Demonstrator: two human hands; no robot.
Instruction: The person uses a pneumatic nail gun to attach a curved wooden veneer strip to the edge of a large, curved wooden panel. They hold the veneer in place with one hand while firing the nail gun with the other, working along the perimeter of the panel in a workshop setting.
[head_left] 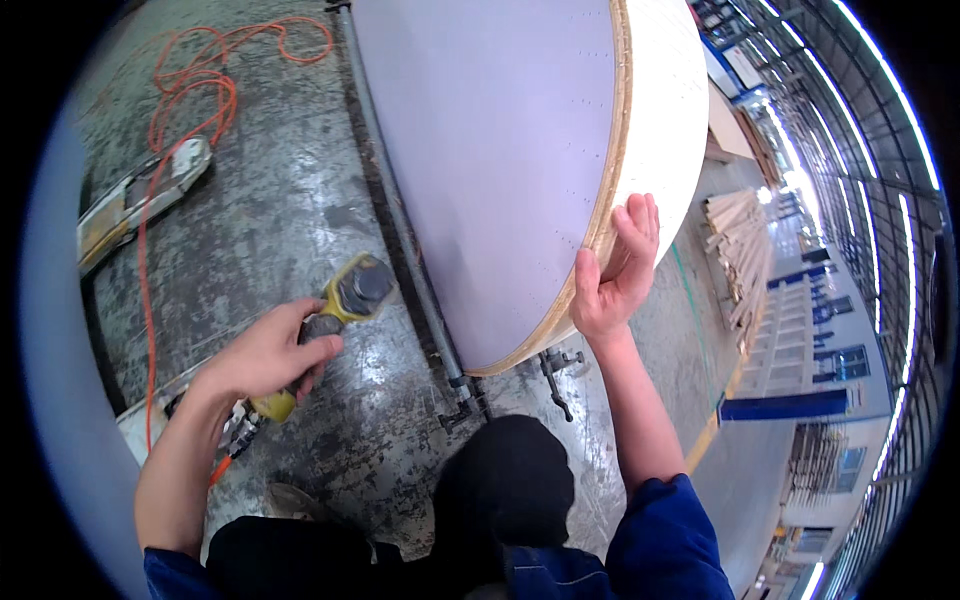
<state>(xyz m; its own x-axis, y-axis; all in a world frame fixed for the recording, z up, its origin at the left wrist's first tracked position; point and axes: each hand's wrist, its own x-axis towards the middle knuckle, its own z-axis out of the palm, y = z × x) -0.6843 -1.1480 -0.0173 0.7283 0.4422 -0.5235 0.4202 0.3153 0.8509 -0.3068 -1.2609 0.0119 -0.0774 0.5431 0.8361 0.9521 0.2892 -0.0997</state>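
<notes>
My left hand (268, 352) is wrapped round the grip of a yellow and grey air tool (352, 292) that looks like a staple gun. An orange air hose runs to its lower end. The tool is held above the floor, apart from the panel. My right hand (615, 285) touches the rim of a large curved panel (490, 170), fingers stretched out and thumb near the brown edge strip (612, 190). Rows of small dark marks run along the panel's pale purple face near that edge. Its outer side is white.
A grey metal pipe (395, 200) runs along the panel's left side, and a clamp (556, 380) sits below its near end. Orange hose (195, 85) lies coiled on the worn floor beside a metal bar (150, 195). Stacked timber (738, 255) stands at the right.
</notes>
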